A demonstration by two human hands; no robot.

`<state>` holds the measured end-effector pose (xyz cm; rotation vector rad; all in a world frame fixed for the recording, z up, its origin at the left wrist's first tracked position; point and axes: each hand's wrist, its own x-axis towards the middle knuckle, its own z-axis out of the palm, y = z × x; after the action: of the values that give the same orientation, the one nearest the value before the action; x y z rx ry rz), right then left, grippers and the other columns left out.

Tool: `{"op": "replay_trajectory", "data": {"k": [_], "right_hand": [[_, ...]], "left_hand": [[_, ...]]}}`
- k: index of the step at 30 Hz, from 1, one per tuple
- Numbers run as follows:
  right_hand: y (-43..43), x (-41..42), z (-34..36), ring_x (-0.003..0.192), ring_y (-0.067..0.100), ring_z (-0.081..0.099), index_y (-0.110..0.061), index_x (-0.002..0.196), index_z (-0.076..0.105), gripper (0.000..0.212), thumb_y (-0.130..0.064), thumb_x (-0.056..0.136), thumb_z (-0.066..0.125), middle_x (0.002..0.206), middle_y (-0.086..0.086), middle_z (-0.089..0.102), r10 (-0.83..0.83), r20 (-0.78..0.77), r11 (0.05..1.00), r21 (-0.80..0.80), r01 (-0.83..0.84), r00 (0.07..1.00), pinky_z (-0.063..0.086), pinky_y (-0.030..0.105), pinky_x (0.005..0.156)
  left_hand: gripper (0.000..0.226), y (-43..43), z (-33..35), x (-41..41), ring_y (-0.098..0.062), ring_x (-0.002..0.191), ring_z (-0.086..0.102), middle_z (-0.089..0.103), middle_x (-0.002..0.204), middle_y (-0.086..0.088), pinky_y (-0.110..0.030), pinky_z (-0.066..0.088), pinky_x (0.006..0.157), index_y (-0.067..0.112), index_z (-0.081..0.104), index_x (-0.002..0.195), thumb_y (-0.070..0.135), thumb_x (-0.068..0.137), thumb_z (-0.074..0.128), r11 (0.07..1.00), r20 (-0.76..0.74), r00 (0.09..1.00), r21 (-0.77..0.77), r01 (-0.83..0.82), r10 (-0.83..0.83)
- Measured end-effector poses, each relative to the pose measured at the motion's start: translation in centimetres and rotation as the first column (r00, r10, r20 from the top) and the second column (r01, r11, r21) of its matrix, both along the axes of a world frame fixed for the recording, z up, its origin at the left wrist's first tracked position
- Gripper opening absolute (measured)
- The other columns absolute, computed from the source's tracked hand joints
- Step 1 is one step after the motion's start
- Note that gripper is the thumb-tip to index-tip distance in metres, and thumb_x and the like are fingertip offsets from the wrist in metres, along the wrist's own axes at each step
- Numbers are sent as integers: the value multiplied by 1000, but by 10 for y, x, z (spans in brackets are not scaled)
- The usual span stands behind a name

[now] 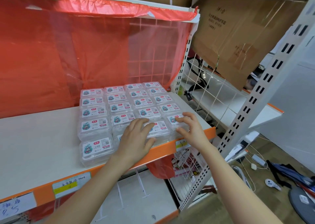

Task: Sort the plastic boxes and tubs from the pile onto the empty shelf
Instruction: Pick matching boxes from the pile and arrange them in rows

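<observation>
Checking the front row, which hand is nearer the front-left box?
Left. The left hand rests just right of that box; the right hand is over the row's right end.

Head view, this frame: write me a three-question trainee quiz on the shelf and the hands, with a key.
1. True or false: the plastic boxes lie in a loose heap on the shelf.
2. What hangs behind the shelf? A. a red plastic sheet B. a blue curtain C. a mirror
3. How many columns of boxes stand side by side, counted left to right?
Key: 1. False. They sit in neat rows, and the left hand and right hand touch the front ones. 2. A. 3. Four.
</observation>
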<state>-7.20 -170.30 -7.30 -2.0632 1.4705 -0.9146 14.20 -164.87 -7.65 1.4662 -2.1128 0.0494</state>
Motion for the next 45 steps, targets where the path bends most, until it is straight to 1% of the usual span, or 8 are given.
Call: {"op": "replay_trajectory", "data": {"k": [5,15,24,28,32,35,38,45], "right_hand": [[0,0,0,127,17,36,-15,118,60,32,-9,87,63,138,8,35,3,-2,1000,-3,-3,1000,24,15,95],[3,3,-2,131,18,33,-14,121,58,34,-11,87,62,140,9,34,-12,-34,999,-42,10,999,23,16,96],[3,3,4,130,25,33,-18,119,61,37,-17,82,67,136,9,41,-54,-92,998,-43,51,994,22,30,105],[9,9,9,131,25,29,-20,119,61,42,-39,82,56,134,6,45,-95,-150,993,-89,82,984,17,28,101],[12,29,17,123,37,39,-13,120,61,52,-43,82,42,128,11,53,-182,-215,963,-236,130,959,29,47,100],[13,52,24,106,45,53,-7,111,65,49,-40,82,42,113,16,62,-132,-260,930,-367,29,956,43,54,87],[19,86,27,101,45,56,-8,107,65,44,-36,82,43,109,15,64,-68,-297,899,-433,-71,952,47,54,82],[45,175,26,91,39,61,-11,99,67,41,-34,82,38,99,11,67,40,-372,895,-400,-199,927,51,47,70]], "left_hand": [[40,13,-12,-5,-25,105,43,61,109,-12,-43,49,81,18,52,112,31,75,46,986,-23,998,-159,48,-53],[53,19,-18,-10,-27,110,41,60,117,-10,-43,51,78,16,45,122,35,72,41,993,111,994,-118,5,8],[71,14,-19,-9,-28,110,38,60,117,-13,-47,52,76,13,48,122,29,58,72,990,152,988,-134,37,-17],[57,14,-16,-8,-27,109,40,61,115,-11,-46,53,75,12,55,119,35,66,56,991,138,990,-129,32,-14],[50,15,-7,2,-23,108,41,61,115,-9,-43,49,82,16,53,119,39,75,44,989,67,997,-139,45,-36],[48,19,4,20,-21,106,41,63,111,-8,-44,48,84,15,58,117,40,80,42,990,11,1000,-136,-28,29],[49,28,15,46,-25,105,48,64,109,-9,-46,47,85,10,63,114,40,83,39,988,-3,992,-95,-122,122],[50,68,17,116,-32,96,62,66,106,-9,-43,50,79,9,65,111,41,83,37,932,55,931,22,-363,361]]}}
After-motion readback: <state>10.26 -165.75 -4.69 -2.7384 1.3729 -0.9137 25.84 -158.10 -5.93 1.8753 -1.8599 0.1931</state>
